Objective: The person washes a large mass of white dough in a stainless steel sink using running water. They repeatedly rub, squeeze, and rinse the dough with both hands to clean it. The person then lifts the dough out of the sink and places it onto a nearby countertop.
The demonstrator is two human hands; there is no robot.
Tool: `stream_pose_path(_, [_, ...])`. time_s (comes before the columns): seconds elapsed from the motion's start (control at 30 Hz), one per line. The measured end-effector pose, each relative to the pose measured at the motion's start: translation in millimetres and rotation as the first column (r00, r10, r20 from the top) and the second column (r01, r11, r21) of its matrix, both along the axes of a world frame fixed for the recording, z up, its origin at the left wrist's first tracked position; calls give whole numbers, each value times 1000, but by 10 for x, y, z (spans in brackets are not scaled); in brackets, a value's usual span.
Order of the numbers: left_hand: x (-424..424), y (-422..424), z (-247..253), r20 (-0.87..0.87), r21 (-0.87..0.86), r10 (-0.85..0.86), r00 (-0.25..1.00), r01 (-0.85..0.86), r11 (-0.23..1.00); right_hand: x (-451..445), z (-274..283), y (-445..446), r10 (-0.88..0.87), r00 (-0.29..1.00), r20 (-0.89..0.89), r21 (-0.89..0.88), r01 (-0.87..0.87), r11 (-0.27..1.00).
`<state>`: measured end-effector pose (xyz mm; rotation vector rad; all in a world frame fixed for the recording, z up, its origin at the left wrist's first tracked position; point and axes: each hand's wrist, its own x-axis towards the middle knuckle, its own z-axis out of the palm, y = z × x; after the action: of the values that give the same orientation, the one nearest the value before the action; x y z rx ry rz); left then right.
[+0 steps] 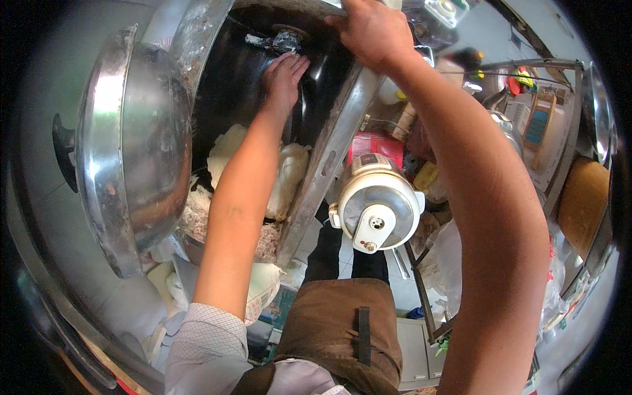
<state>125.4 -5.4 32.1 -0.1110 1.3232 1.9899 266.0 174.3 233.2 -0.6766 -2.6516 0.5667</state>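
Observation:
My left hand (287, 79) reaches deep into a dark, glossy-walled metal trough (237, 74). Its fingers are extended, with nothing visible in them, and the tips are close to a whitish-crusted metal fitting (287, 40) on the far wall. Pale dough-like lumps (289, 180) lie lower in the trough, partly behind my left forearm. Below them is a coarse, crumbly whitish mass (269, 241). My right hand (377, 34) is at the upper right corner of the trough's metal frame (340, 143). The picture's top edge cuts off its fingers, so its grip is hidden.
A large domed metal lid (123, 153) with a black handle stands on edge at the left. An electric pressure cooker (377, 217) sits close before my legs. A metal rack (575, 128) with boxes is to the right, above plastic bags (444, 266). A cutting board (583, 207) leans there.

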Motion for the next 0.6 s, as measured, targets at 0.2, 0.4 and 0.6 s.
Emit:
stream_pose_path(0.2, [-80, 310, 84, 198, 43, 130, 972, -141, 989, 12, 26, 10, 4, 1000, 14, -10, -4, 1000])
stream_pose_path(0.4, [-46, 442, -134, 225, -97, 285, 932, -270, 958, 7, 8, -2, -5, 1000, 1, 1, 5, 1000])
stream_pose_path(0.6, [186, 47, -212, 192, -84, -52, 980, 69, 994, 9, -8, 4, -8, 1000, -11, -2, 8, 1000])
